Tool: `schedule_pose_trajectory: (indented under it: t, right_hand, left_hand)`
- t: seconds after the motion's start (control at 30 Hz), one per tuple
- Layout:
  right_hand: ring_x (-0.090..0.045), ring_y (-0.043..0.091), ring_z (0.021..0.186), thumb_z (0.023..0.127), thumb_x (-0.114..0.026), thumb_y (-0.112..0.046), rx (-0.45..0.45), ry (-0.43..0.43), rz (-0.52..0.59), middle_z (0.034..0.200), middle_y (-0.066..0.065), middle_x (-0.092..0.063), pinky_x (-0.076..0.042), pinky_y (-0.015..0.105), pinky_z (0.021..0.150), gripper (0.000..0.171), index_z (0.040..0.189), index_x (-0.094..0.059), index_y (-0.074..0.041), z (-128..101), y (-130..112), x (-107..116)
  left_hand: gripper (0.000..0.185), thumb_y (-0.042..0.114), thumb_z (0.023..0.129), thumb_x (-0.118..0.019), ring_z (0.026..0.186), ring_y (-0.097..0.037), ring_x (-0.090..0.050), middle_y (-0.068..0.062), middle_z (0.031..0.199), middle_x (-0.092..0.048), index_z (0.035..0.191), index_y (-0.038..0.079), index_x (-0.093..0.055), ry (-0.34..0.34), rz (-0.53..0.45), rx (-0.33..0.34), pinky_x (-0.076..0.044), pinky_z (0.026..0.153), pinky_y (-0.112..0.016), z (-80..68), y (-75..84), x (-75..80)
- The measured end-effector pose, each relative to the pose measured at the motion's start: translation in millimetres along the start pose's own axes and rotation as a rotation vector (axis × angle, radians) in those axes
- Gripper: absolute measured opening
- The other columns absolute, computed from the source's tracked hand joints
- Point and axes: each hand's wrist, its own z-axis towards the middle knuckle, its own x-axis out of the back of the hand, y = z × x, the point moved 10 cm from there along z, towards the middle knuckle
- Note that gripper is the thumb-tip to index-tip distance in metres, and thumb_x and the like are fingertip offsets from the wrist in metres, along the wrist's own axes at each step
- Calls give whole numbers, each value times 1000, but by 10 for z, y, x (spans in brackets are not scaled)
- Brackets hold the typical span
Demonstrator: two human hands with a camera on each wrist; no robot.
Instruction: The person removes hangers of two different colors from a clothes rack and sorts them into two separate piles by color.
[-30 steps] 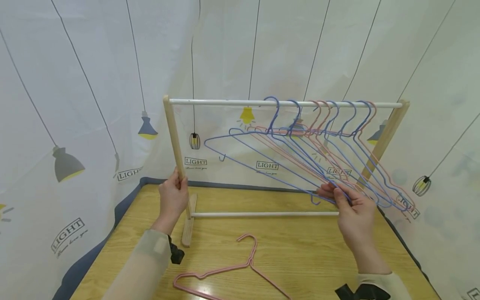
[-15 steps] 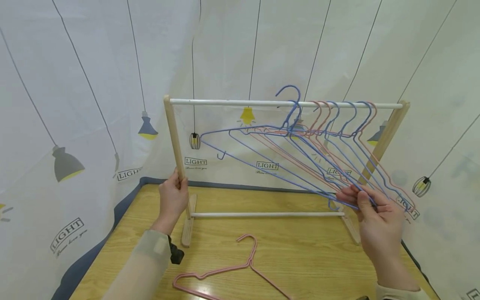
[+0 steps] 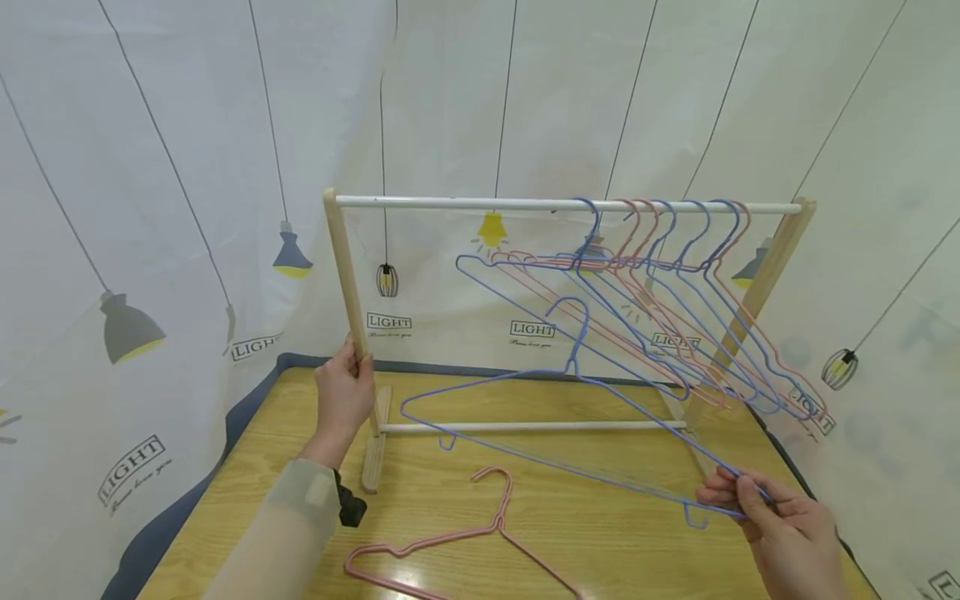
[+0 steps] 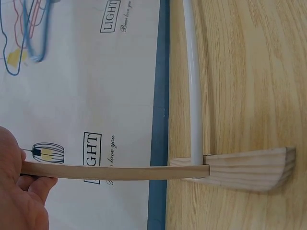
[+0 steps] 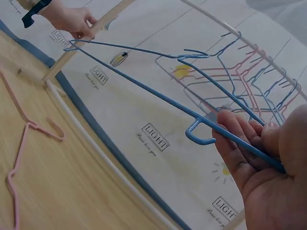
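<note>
My left hand (image 3: 343,400) grips the left wooden post (image 3: 347,279) of a small clothes rack; the left wrist view also shows the post (image 4: 115,172) in its grasp. By its right corner, my right hand (image 3: 787,521) pinches a blue hanger (image 3: 517,455). That hanger is off the rail, in front of the rack, its hook to the upper left of my hand. In the right wrist view the blue hanger (image 5: 158,96) runs out from between thumb and fingers. Several blue and pink hangers (image 3: 637,267) hang on the right half of the white top rail (image 3: 450,202).
A pink hanger (image 3: 501,523) lies on the wooden table (image 3: 247,533) in front of the rack. A white lower bar (image 3: 525,427) joins the rack's feet. Behind stands a white curtain (image 3: 187,167) printed with lamps.
The front blue hanger has been lifted off the top rail by my right hand and brought down, rightward and nearer. My left hand stays on the post.
</note>
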Motion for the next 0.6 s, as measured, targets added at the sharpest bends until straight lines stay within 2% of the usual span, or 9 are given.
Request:
schedule_pose_trajectory:
  t: [0.1,0.23,0.43,0.5,0.6]
  right_hand:
    - [-77,27,97,111,-45,5,-22,-27,56,110,17,-78,-58,34,88,31,124,-73,5,-111,181,111]
    - [-78,28,95,110,-48,3,-109,-27,82,108,19,-78,-60,35,86,30,120,-77,2,-213,397,291]
    - [-77,26,98,112,-48,-2,-236,-62,186,111,15,-78,-59,33,88,31,120,-78,-2,-292,551,634]
    - [-77,26,98,112,-49,-2,-273,-35,226,110,14,-78,-59,33,88,31,118,-79,-2,-314,571,782]
    - [-77,27,97,112,-49,-4,-333,22,224,107,15,-78,-60,35,87,32,113,-81,-3,-360,610,1009]
  left_hand:
    - [9,-3,101,-66,58,-24,-65,-23,85,-76,110,-1,-68,-6,6,11,-46,47,-26,7,-17,-9]
    - [8,0,103,-66,58,-23,-64,-22,86,-76,111,0,-68,-13,8,25,-46,46,-27,5,-22,-18]
    - [11,-1,102,-66,57,-25,-64,-22,85,-76,112,-2,-69,-14,9,24,-45,46,-28,13,-9,-32]
    - [14,0,103,-66,62,-26,-68,-22,90,-77,116,-2,-70,-12,13,31,-49,49,-29,15,-5,-29]
    - [22,0,103,-65,74,-29,-74,-24,101,-77,124,-2,-70,-11,14,44,-56,56,-35,13,-8,-26]
